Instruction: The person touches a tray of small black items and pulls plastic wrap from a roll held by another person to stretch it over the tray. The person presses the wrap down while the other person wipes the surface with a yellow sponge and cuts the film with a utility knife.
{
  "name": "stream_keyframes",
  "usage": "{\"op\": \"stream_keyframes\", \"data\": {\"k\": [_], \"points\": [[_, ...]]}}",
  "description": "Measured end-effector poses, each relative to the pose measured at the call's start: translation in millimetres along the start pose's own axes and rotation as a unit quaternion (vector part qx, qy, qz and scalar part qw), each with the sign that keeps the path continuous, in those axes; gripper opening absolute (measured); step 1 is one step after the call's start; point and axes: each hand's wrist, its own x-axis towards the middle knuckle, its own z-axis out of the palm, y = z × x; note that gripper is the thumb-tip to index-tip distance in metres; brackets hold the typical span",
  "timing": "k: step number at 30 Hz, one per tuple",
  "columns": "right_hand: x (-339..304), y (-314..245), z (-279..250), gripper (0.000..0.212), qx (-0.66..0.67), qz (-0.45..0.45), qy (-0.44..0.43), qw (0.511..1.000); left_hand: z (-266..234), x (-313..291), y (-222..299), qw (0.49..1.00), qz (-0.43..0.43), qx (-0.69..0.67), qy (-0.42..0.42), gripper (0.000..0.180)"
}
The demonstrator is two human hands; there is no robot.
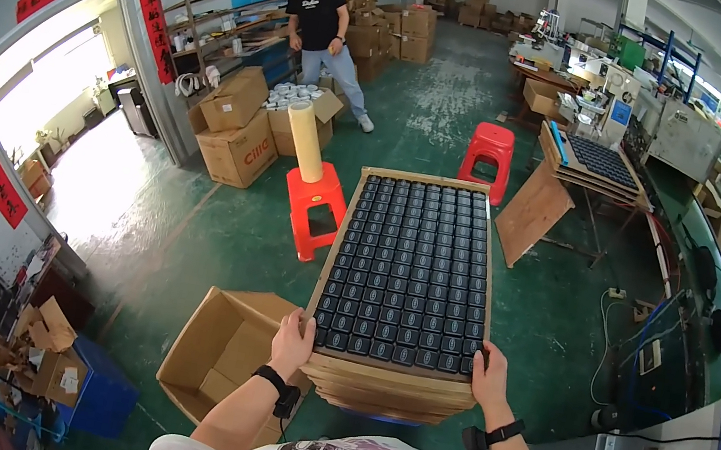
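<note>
The left hand [292, 342] and right hand [490, 373] grasp the near side edges of the tray [426, 179]; loaded with black blocks [410, 272], it looks stiff, probably heavy, best held level.

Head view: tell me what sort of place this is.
Most likely a factory workshop: small black square pieces lie in neat rows on a stack in front, cardboard boxes are piled farther back, and what look like machines stand along the right side.

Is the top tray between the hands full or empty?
Full: rows of black square pieces cover the top tray nearly edge to edge.
</note>
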Motion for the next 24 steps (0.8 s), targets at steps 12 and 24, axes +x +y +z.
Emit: {"op": "stream_keyframes", "data": {"k": [12,24], "points": [[7,5,2,0.037,0.004,-0.073,0.017,0.997,5,10,-7,0.999,-0.026,0.030,-0.018,0.049],[-5,8,8,0.042,0.012,-0.034,0.005,0.999,8,5,-14,0.998,-0.018,0.040,-0.038,0.050]]}}
